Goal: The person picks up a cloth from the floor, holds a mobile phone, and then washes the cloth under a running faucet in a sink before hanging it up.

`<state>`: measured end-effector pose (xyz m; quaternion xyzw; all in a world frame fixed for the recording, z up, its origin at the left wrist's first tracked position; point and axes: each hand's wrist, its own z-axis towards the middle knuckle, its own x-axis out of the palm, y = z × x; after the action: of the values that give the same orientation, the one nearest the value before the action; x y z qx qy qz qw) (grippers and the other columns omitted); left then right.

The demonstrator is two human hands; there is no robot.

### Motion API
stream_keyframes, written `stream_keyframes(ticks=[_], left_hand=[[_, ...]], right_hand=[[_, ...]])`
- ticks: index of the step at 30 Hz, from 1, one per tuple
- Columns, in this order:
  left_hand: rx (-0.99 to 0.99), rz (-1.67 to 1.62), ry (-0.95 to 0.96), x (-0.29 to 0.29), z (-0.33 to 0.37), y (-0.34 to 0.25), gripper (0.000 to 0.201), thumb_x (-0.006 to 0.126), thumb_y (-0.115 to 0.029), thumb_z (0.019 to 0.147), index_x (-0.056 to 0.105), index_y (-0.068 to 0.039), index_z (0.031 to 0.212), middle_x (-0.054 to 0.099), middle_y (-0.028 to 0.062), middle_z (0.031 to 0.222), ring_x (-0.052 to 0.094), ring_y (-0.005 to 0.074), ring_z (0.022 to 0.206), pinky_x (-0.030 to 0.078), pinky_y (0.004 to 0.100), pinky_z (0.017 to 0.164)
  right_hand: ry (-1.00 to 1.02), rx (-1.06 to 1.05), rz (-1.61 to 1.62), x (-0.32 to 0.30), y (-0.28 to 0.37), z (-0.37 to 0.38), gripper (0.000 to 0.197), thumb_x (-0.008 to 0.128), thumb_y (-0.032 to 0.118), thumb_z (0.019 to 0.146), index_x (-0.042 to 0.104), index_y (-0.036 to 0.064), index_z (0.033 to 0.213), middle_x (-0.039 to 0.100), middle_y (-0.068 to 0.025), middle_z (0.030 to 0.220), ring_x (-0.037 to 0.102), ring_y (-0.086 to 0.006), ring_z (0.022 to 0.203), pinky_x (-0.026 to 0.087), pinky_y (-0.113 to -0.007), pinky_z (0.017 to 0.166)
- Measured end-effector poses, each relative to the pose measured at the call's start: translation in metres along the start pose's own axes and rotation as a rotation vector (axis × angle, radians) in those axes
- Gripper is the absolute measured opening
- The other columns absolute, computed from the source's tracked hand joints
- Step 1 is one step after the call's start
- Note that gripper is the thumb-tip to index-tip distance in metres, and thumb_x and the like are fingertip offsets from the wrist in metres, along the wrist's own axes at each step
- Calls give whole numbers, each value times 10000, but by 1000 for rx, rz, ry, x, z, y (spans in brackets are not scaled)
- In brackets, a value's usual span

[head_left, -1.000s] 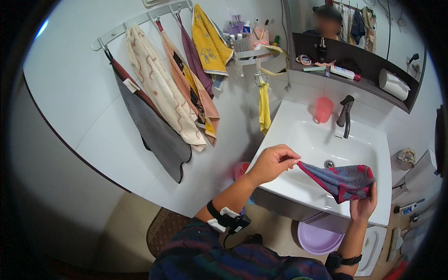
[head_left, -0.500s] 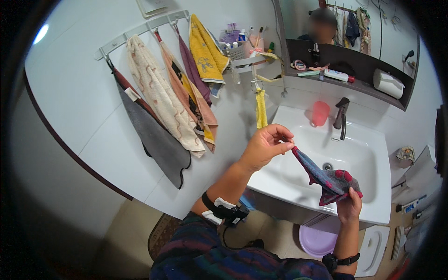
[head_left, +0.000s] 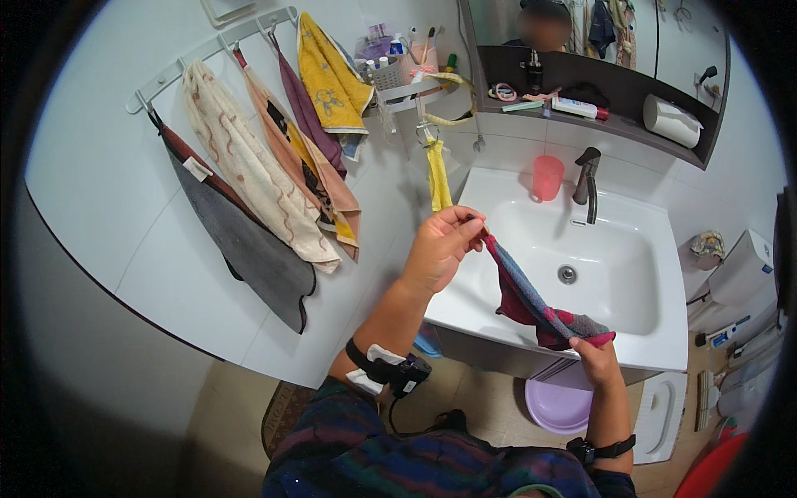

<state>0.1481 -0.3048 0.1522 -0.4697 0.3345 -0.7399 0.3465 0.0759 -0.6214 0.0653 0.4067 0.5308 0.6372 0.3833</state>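
Stretched slantwise over the near side of the white washbasin (head_left: 610, 228) is a small blue-grey cloth with dark red edges and patches (head_left: 525, 292). Its folds hide its full shape. My left hand (head_left: 440, 247) pinches its upper left end between thumb and fingers, close to the basin's left rim. Lower and to the right, my right hand (head_left: 596, 358) grips the bunched other end at the basin's front edge. Both hands are closed on the cloth. Beyond them, a dark faucet (head_left: 587, 184) and a pink cup (head_left: 547, 178) stand on the basin's back ledge.
Several towels (head_left: 257, 174) hang from a wall hook rail at left. A narrow yellow cloth (head_left: 437, 174) hangs behind my left hand. Above the basin runs a dark mirror shelf (head_left: 618, 124) with toiletries. A purple tub (head_left: 554, 407) sits on the floor below.
The cloth is pulled straighter, and its red underside shows more. Both hands appear further left and the right one slightly lower, while the whole view has also shifted.
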Motion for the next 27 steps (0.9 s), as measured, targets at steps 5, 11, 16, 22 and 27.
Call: stream_keyframes(ticks=[5,11,16,22,27], left_hand=[[32,41,-23,1,-2,-9,198,531,-51,941,620,30,1098,655,133,983,610,190,899,497,322,808],[146,225,-202,-9,-2,-27,188,644,8,858,644,26,1045,676,139,896,646,185,834,502,238,734],[258,311,-379,-12,11,-70,93,669,-18,850,631,-45,930,678,74,873,639,136,770,485,211,661],[312,391,-294,-9,22,-121,74,665,-44,860,613,-73,904,637,9,788,607,93,720,467,202,634],[135,504,-273,-13,29,-136,76,667,-101,865,601,-76,839,605,-10,766,563,76,714,416,200,630]], right_hand=[[67,47,2,17,-6,-3,381,629,139,842,599,-29,1182,641,-71,1091,562,-178,1025,415,-321,941],[132,39,-88,22,-13,3,421,645,142,856,564,-37,1229,628,-72,1117,559,-170,1036,412,-316,948],[167,71,75,36,-14,12,432,639,148,869,546,-34,1250,623,-107,1164,579,-192,1063,429,-340,954],[335,80,121,40,-43,14,472,616,99,892,482,-21,1328,583,-144,1242,585,-205,1084,455,-340,948],[335,137,82,35,-50,10,480,593,57,889,479,10,1353,573,-148,1260,584,-216,1094,461,-342,945]])
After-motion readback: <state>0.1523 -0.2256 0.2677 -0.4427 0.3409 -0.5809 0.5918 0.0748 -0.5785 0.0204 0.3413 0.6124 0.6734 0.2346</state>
